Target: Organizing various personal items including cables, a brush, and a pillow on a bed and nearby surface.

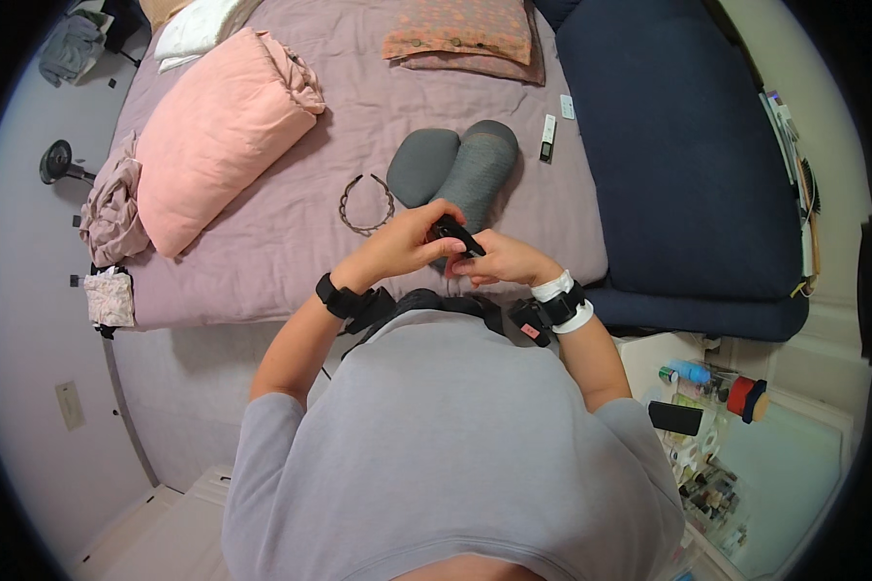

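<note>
Between my two hands is a small black object (462, 237), held above the front part of the bed; its exact kind is hidden by my fingers. My left hand (416, 243) grips its upper left end with thumb and fingers. On the lower right end, my right hand (498, 259) closes its fingers around it. Just beyond them lies a grey bolster-like cushion (479, 163), leaning against a smooth grey rounded pad (423, 163); my hands cover its near end. A dark braided-looking headband (343, 203) rests on the bedsheet to the left.
A pink quilt or pillow (218, 138) fills the bed's left side. Orange patterned pillows (465, 33) lie at the far end. Right of the cushion are a white device with a dark end (548, 138) and a small white card-like item (567, 107). A navy padded panel (676, 145) borders the bed.
</note>
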